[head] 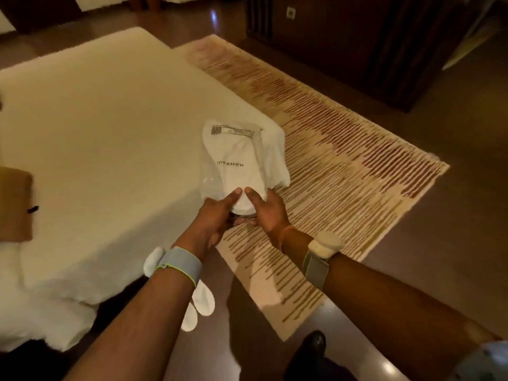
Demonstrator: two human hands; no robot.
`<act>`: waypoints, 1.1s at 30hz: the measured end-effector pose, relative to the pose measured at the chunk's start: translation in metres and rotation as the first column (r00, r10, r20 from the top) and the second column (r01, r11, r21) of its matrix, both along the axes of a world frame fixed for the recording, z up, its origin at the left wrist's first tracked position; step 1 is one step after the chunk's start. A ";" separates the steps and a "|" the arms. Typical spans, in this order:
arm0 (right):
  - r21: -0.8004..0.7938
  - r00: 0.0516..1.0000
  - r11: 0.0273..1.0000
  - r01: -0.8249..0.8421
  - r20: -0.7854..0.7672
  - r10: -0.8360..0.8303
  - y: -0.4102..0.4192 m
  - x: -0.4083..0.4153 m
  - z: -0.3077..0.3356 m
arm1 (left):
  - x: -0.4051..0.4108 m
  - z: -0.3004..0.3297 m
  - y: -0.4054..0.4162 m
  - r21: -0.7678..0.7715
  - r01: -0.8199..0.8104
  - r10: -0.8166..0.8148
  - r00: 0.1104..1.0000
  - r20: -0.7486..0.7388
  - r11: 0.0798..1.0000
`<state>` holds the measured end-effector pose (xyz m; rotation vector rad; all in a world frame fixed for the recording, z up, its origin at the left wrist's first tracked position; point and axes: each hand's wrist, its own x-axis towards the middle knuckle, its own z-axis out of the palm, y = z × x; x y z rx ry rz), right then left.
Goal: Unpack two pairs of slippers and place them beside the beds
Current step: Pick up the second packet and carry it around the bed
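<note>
Opening the slipper bag (236, 160) on bed (110, 127): both hands, L (217, 215) & R (265, 213), pinch its near mouth; pull film apart evenly w/o tearing.

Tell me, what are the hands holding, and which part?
Both hands, left hand and right hand, hold the clear slipper bag by its near end, with the fingers pinching the plastic there.

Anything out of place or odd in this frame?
Nothing stands out. Both hands, left and right, grip the slipper bag at the bed corner; one unpacked pair of slippers lies on the floor beside it.
</note>
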<state>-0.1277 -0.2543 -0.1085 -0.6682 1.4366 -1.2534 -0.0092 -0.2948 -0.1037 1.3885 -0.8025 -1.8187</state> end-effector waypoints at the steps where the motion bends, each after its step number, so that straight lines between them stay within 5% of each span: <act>1: 0.011 0.999 0.999 0.039 -0.003 -0.039 -0.005 -0.030 0.002 | -0.032 0.001 -0.008 0.002 0.031 -0.031 1.000 0.002 1.000; 16: -0.031 0.911 0.911 0.412 0.053 -0.410 -0.095 -0.331 -0.002 | -0.338 -0.003 -0.116 -0.036 0.402 -0.402 0.915 -0.020 0.915; 33: -0.063 0.832 0.834 0.548 -0.062 -0.552 -0.425 -0.593 0.020 | -0.618 0.011 -0.461 -0.087 0.514 -0.513 0.858 0.029 0.853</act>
